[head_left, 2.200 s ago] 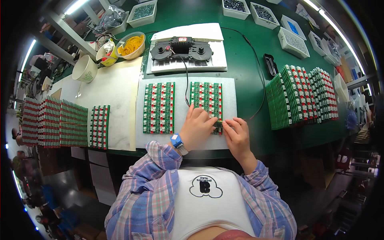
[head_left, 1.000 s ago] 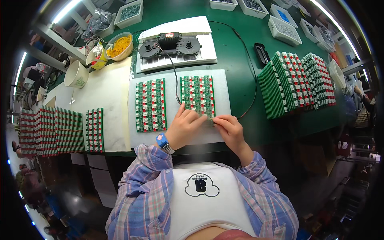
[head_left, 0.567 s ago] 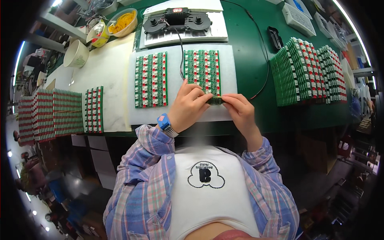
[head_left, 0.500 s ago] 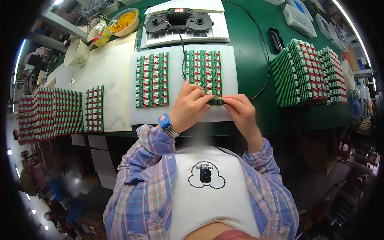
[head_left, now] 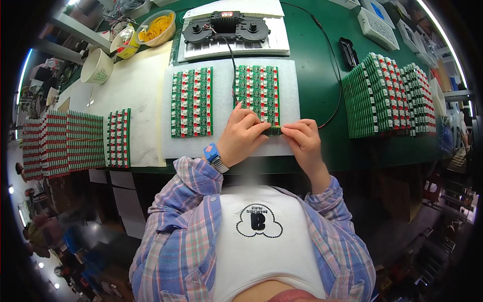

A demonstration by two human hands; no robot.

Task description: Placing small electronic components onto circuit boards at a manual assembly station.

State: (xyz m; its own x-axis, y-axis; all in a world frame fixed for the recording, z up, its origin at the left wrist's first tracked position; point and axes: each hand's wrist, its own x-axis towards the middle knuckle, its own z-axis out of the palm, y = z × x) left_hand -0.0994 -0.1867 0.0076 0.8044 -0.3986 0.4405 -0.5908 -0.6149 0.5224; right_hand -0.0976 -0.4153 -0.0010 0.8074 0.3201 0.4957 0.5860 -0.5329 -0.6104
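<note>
Works over a smooth green table [head_left: 319, 48] and a flat, whitish foam mat [head_left: 290, 85]. Has two rectangular circuit panels on the mat, a left panel [head_left: 192, 102] and a right panel [head_left: 257, 90], both gridded in green with columns of small white and red blocks. Has beyond these a white foam block [head_left: 201, 52] bearing a matt black device [head_left: 206, 35] with two round hubs.

Has to the left a banded stack [head_left: 55, 151] of similar panels, a cup [head_left: 97, 67] and a bowl [head_left: 157, 28] of yellow bands; to the right, thick green stacks [head_left: 365, 98] and a black case [head_left: 348, 53]. Meets a thin cable [head_left: 233, 65] running from the device down along the right panel's left edge. Cannot see that panel's lower left corner past the left hand [head_left: 241, 133].

Pinches a small green strip [head_left: 275, 131] at the right panel's lower edge, with the left hand at one end and the right hand [head_left: 304, 141] at the other, thumb against finger on both. Stretches the left forefinger forward to the cable's lower end. Cannot tell a joined strip from a loose one behind the fingertips. Wears a blue watch [head_left: 210, 150] on the left wrist.
</note>
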